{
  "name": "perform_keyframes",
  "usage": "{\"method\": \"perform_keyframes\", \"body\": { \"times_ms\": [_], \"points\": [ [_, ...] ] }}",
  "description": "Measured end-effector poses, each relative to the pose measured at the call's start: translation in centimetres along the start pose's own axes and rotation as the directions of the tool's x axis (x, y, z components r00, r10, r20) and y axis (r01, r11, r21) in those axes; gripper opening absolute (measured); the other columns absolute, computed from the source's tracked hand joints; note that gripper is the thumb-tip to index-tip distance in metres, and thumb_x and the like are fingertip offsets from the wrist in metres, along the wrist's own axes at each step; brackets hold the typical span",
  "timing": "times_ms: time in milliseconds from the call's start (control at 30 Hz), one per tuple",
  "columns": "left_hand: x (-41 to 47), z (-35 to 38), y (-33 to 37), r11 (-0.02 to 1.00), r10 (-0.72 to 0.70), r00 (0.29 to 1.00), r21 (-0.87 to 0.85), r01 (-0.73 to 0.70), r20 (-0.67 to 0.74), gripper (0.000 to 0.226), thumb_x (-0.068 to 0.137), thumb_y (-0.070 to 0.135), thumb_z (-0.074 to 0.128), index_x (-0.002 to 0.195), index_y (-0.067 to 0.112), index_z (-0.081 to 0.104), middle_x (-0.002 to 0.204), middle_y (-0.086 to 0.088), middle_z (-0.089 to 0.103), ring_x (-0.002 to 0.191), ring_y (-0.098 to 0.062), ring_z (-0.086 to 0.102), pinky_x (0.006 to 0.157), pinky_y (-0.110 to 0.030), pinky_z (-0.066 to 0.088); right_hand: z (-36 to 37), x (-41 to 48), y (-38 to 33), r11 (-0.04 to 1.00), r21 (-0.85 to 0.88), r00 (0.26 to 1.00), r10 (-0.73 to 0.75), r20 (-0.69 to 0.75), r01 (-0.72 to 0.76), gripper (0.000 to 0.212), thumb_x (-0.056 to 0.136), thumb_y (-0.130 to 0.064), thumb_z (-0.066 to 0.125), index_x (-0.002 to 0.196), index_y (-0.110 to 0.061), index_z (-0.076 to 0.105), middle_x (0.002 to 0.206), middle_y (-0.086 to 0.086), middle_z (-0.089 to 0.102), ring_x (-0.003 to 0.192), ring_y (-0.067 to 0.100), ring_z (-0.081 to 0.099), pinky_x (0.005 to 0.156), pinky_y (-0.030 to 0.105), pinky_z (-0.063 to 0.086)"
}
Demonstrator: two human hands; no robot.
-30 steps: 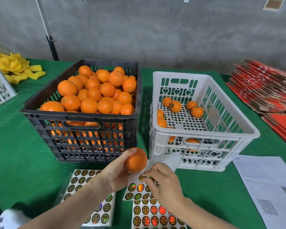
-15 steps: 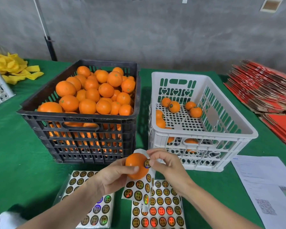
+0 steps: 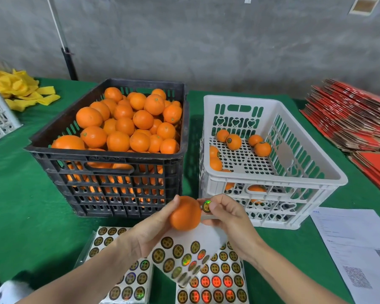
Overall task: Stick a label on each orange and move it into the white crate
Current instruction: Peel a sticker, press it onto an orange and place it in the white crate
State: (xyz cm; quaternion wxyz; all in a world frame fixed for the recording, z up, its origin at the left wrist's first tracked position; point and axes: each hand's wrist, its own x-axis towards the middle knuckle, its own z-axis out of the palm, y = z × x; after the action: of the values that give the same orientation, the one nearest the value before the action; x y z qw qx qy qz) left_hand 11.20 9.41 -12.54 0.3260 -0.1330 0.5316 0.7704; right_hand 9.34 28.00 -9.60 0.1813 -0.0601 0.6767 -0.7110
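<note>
Sticker sheets [image 3: 217, 281] flat at the near edge of the green cloth [image 3: 20, 194], with one loose sheet [image 3: 180, 257] curling up over them, just under the hands. Beyond the sheets, left hand [image 3: 147, 233] with fingers and thumb wrapped round a single orange [image 3: 185, 213], held off the table in front of the gap between the two crates. Right hand [image 3: 228, 220] close beside it, thumb and forefinger pinching a round shiny label [image 3: 206, 206] at the orange's right side; contact between the two impossible to judge. Printed paper [image 3: 355, 249] with a square code at near right. Farther back, black crate [image 3: 105, 152] on the left, heaped with loose fruit [image 3: 127, 126]; white crate [image 3: 272, 178] just beside it on the right, a few labelled pieces [image 3: 234, 141] on its perforated floor. Yellow foam nets [image 3: 20, 88] at far left, stacked red cardboard [image 3: 349, 115] at far right, grey wall [image 3: 206, 40] behind.
</note>
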Motion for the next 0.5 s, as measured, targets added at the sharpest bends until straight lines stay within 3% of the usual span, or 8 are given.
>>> {"method": "perform_keyframes", "body": {
  "times_ms": [100, 233, 300, 367, 500],
  "points": [
    [0.63, -0.3, -0.01, 0.993, -0.057, 0.994, 0.094, 0.066, -0.095, 0.096, 0.047, 0.079, 0.055, 0.114, 0.011, 0.062, 0.103, -0.02, 0.072, 0.096, -0.032, 0.071, 0.082, -0.036, 0.055, 0.24, 0.02, -0.09, 0.999, -0.032, 1.0, 0.002, 0.001, -0.002, 0.021, 0.096, -0.005, 0.047, 0.077, -0.009, 0.057, 0.108, 0.015, 0.065, 0.085, 0.009, 0.062, 0.073, 0.023, 0.051],
    [0.72, 0.0, -0.2, 0.995, -0.028, 0.997, 0.092, 0.036, -0.078, 0.094, 0.056, 0.078, 0.049, 0.123, 0.014, 0.059, 0.11, -0.019, 0.07, 0.103, -0.031, 0.068, 0.086, -0.037, 0.054, 0.47, -0.02, -0.23, 1.0, 0.0, 1.0, 0.031, 0.005, -0.031, 0.024, 0.094, -0.003, 0.05, 0.073, -0.01, 0.058, 0.102, 0.01, 0.064, 0.084, 0.014, 0.059, 0.077, 0.025, 0.051],
    [0.44, 0.31, -0.34, 0.999, 0.007, 1.0, 0.043, -0.006, -0.012, 0.095, 0.057, 0.077, 0.062, 0.128, 0.013, 0.056, 0.116, -0.018, 0.068, 0.106, -0.03, 0.067, 0.083, -0.037, 0.055, 0.72, -0.2, -0.34, 0.999, -0.004, 0.999, 0.032, 0.011, -0.032, 0.025, 0.093, -0.004, 0.051, 0.071, -0.012, 0.059, 0.099, 0.009, 0.063, 0.085, 0.019, 0.054, 0.079, 0.028, 0.047],
    [0.28, 0.21, -0.55, 0.998, 0.057, 0.996, -0.022, -0.056, 0.073, 0.103, 0.048, 0.061, 0.086, 0.129, 0.006, 0.054, 0.124, -0.021, 0.063, 0.112, -0.032, 0.063, 0.087, -0.038, 0.054, 0.94, -0.32, -0.47, 1.0, -0.004, 1.0, 0.03, 0.009, -0.03, 0.028, 0.093, -0.005, 0.052, 0.067, -0.014, 0.06, 0.1, 0.009, 0.063, 0.083, 0.02, 0.052, 0.078, 0.027, 0.043],
    [-0.07, -0.03, -0.68, 0.989, 0.135, 0.962, -0.087, -0.117, 0.237, 0.088, 0.052, 0.038, 0.093, 0.125, 0.002, 0.058, 0.13, -0.025, 0.057, 0.114, -0.034, 0.06, 0.092, -0.039, 0.052, 1.08, -0.5, -0.66, 0.999, -0.052, 1.0, -0.013, 0.02, 0.014, 0.028, 0.091, -0.003, 0.054, 0.068, -0.014, 0.063, 0.111, 0.0, 0.065, 0.098, 0.014, 0.061, 0.088, 0.027, 0.047]
  ]
}}
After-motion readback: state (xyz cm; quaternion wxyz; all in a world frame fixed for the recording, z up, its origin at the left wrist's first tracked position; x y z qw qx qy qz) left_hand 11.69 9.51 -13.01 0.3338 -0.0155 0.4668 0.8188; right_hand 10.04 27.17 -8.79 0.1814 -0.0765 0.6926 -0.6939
